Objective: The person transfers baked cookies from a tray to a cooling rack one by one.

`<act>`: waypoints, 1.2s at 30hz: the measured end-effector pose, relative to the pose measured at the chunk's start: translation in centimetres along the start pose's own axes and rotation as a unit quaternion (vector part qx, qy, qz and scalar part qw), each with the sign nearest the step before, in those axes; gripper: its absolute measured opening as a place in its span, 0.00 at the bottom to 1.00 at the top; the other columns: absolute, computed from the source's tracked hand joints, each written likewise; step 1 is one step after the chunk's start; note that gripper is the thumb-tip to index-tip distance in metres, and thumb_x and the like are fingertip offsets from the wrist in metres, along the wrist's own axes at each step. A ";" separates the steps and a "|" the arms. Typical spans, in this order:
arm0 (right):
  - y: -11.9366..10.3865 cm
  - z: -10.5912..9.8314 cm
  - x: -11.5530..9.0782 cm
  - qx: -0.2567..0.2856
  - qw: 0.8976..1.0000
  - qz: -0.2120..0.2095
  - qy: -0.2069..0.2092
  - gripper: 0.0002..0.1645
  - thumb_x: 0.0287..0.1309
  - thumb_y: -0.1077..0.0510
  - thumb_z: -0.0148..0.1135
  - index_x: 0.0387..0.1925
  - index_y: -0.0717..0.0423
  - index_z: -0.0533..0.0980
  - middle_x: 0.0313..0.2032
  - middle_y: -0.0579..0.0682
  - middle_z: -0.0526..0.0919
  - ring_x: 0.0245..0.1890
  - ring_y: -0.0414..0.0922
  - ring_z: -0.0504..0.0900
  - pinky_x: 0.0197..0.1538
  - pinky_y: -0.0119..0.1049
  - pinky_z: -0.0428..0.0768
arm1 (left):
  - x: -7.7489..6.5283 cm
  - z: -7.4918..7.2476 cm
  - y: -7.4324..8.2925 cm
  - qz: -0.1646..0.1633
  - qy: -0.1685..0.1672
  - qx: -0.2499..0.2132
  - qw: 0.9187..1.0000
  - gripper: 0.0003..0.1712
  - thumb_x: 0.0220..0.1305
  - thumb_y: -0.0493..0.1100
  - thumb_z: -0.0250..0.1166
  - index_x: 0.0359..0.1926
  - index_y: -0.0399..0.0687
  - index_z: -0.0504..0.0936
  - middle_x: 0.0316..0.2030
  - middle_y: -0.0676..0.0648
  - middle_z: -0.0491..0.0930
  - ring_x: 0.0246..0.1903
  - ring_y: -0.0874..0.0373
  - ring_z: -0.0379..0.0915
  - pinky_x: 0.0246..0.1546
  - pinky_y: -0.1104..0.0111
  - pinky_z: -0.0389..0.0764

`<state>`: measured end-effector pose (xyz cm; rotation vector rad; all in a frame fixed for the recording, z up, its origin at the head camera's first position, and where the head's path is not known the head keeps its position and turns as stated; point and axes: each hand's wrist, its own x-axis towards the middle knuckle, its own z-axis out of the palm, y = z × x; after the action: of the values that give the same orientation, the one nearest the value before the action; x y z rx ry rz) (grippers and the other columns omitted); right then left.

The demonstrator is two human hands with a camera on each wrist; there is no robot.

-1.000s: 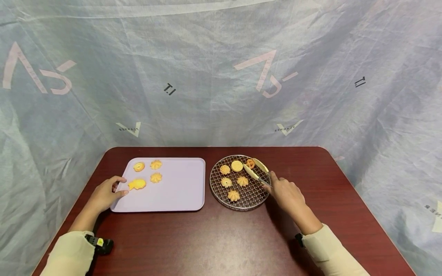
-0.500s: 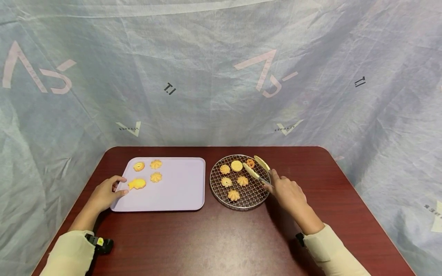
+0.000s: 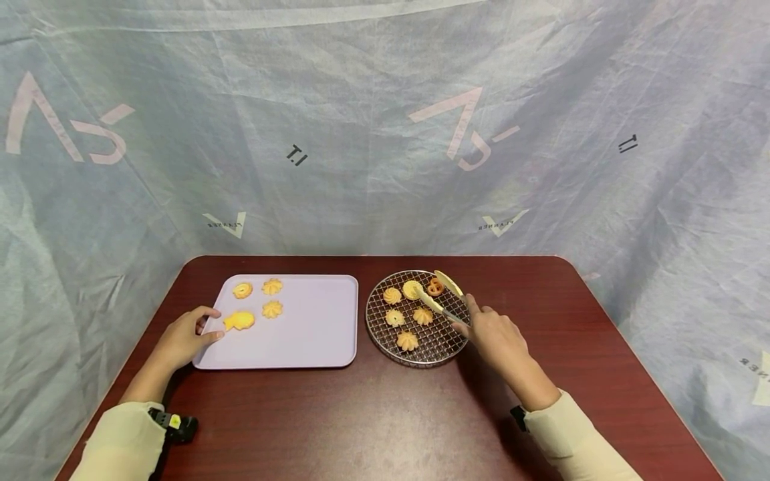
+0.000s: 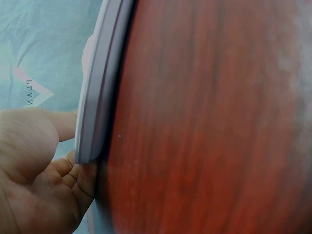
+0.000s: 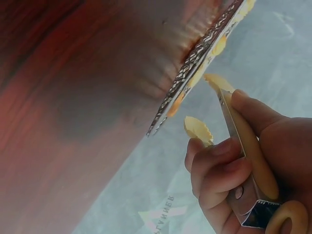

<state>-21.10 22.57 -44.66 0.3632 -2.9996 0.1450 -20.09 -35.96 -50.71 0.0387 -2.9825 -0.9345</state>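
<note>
My left hand [image 3: 182,339] grips the left edge of a pale lilac tray [image 3: 313,327], thumb on the rim. Two flower-shaped cookies [image 3: 272,309], a ring-like cookie [image 3: 242,290] and a fish-shaped cookie [image 3: 239,321] lie on its left half. In my right hand [image 3: 498,339] is a pair of tongs [image 5: 234,117] with cream tips, its arms spread apart above a round wire rack [image 3: 385,341]. A small brown pretzel [image 3: 435,287] shows between the tong arms. The nearer tip overlaps a round pale cookie [image 3: 412,289] in the head view.
Also on the rack are a swirl cookie [image 3: 392,296], a cookie with a center hole [image 3: 394,317] and two flower-shaped cookies [image 3: 407,341]. The tray and rack stand side by side on a dark red wooden table [image 3: 361,421]. A grey printed cloth [image 3: 361,133] hangs behind.
My right hand and the tongs have shifted slightly left, bringing the nearer tip over the round cookie. The left hand and the tray have stayed put.
</note>
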 end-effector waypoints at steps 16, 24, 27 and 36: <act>-2.0 -0.2 0.5 0.010 1.000 -0.012 -0.018 0.48 0.68 0.38 0.64 0.75 0.63 0.61 0.49 0.73 0.82 0.31 0.67 0.84 0.31 0.55 0.83 | 0.0 0.1 0.0 -0.006 -0.001 0.003 1.000 0.24 0.67 0.40 0.71 0.59 0.35 0.75 0.35 0.41 0.69 0.37 0.47 0.66 0.33 0.59 0.64; -2.8 -0.2 0.7 0.029 0.999 -0.018 -0.020 0.50 0.67 0.35 0.63 0.76 0.61 0.59 0.57 0.76 0.78 0.35 0.69 0.85 0.35 0.56 0.84 | 0.0 0.1 0.0 -0.006 -0.002 0.001 1.000 0.24 0.66 0.40 0.71 0.59 0.35 0.75 0.35 0.41 0.68 0.37 0.47 0.66 0.33 0.59 0.64; -3.2 -0.3 0.8 0.026 0.999 -0.017 -0.022 0.51 0.67 0.35 0.63 0.77 0.61 0.59 0.57 0.76 0.78 0.33 0.68 0.85 0.34 0.55 0.84 | -0.1 0.1 0.0 -0.002 -0.002 0.000 1.000 0.24 0.66 0.40 0.71 0.58 0.35 0.75 0.35 0.41 0.68 0.36 0.48 0.65 0.33 0.59 0.64; -4.5 -0.2 1.0 0.018 0.999 -0.030 -0.022 0.53 0.67 0.33 0.62 0.77 0.64 0.59 0.45 0.73 0.83 0.31 0.66 0.84 0.32 0.54 0.83 | -0.1 0.1 0.1 -0.001 0.000 0.001 1.000 0.24 0.66 0.39 0.71 0.58 0.34 0.75 0.35 0.41 0.68 0.36 0.48 0.65 0.32 0.60 0.64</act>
<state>-20.97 17.97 -43.97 0.4658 -3.0281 0.1869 -20.01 -35.85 -50.76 0.0429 -2.9846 -0.9318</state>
